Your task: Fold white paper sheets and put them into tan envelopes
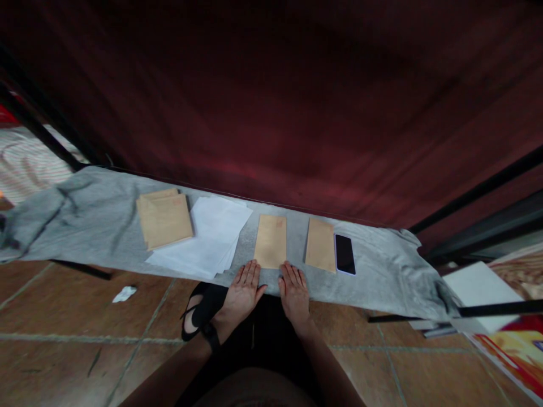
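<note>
A brown paper envelope (pixel 270 242) lies flat in front of me on a grey cloth (pixel 119 226) spread over a narrow table. My left hand (pixel 245 289) rests flat at its lower left corner, fingers stretched out. At the lower right corner lies my right hand (pixel 294 288), also flat, fingertips by the envelope's edge. Neither hand grips anything. To the right is a second brown envelope (pixel 320 246), with a dark-screened phone (pixel 345 254) beside it. Left of the middle envelope, white paper sheets (pixel 212 234) are fanned out, partly under a stack of brown envelopes (pixel 165 220).
A dark red curtain (pixel 254 113) hangs behind the table. Black metal bars (pixel 479 189) stand at both sides. A crumpled white tissue (pixel 124 294) lies on the tiled floor (pixel 76 362). White boards and a colourful printed box (pixel 513 350) are at the lower right.
</note>
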